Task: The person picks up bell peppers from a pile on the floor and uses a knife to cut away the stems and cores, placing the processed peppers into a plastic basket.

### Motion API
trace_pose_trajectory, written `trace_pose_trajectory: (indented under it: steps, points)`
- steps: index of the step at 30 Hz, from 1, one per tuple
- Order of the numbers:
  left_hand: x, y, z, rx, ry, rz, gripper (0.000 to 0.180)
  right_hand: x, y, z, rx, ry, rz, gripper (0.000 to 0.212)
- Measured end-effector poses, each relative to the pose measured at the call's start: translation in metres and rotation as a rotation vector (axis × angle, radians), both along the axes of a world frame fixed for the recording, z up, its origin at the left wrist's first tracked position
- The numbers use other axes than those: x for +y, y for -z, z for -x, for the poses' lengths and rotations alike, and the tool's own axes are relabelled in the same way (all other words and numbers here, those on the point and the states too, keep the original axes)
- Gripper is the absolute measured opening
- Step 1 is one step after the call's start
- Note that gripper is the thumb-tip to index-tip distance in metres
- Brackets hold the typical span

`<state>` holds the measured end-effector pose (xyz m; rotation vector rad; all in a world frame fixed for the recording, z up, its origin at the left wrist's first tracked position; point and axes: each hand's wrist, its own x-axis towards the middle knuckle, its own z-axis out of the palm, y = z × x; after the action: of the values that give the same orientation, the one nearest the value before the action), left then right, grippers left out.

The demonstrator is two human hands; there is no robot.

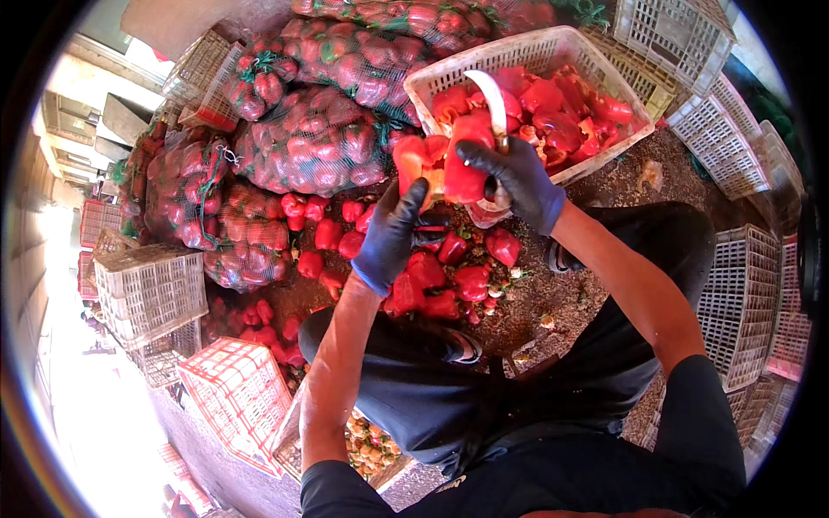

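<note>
A red bell pepper, split open, is held between my two gloved hands above the pile. My left hand [395, 229] is closed on one opened piece of bell pepper [411, 161], its pale inside showing. Against it, my right hand [522, 180] grips the other red piece [466, 171] and also a knife with a curved blade [492, 100] that points up and away. Just beyond, a pale plastic crate [418, 90] holds many cut red pepper pieces [563, 105]. Whole peppers [425, 271] lie on the ground below my hands.
Mesh sacks full of red peppers [313, 142] are heaped at the far left. Stacked crates stand at the left [152, 289] and right [736, 302]. A red-and-white crate [237, 397] sits near my left arm, beside a container of pepper cores [370, 447]. Scraps litter the floor.
</note>
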<state>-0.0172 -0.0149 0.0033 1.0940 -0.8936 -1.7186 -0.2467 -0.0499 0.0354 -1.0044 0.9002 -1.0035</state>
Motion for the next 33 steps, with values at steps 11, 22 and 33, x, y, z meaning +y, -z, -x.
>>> trace_pose_trajectory:
  steps: [11, 22, 33]
  points:
    - [-0.023, 0.012, -0.022, -1.137, -0.141, 0.743, 0.059, 0.014, -0.009, -0.003, 0.117, -0.156, -0.084, 0.047]
    - [-0.012, 0.007, -0.016, -0.295, -0.146, 0.143, 0.039, -0.068, -0.037, 0.099, 1.164, 0.654, 0.891, 0.072]
    - [-0.011, -0.003, 0.031, -0.371, 0.124, 0.35, 0.102, -0.01, -0.005, 0.027, 0.786, -0.099, 0.717, 0.081]
